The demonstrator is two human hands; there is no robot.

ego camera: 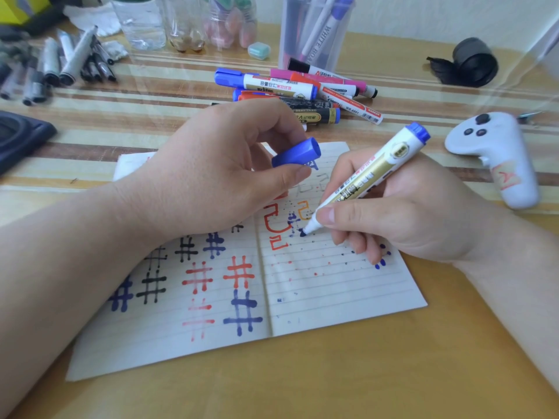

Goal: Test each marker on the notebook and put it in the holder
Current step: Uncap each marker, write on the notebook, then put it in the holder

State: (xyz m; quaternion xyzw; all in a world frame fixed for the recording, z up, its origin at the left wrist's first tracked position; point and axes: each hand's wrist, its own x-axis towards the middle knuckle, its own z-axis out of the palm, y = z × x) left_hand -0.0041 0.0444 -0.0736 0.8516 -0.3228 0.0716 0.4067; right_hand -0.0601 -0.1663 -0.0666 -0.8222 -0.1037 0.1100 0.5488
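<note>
The right hand (402,213) grips a blue marker (366,179) like a pen, with its tip touching the right page of the open notebook (332,291) among scattered blue dots. The left hand (211,176) pinches the marker's blue cap (298,152) between thumb and fingers, just above the top of the notebook. The notebook lies flat on the surface (302,382), and its pages carry many hash marks and squiggles in black, red, blue and orange, so several tests look done. The clear holder (314,31) at the back has a few markers standing in it. A pile of capped markers (302,92) lies between holder and notebook, probably not yet tested. The task seems roughly midway: this marker needs capping and dropping in the holder, then the pile
</note>
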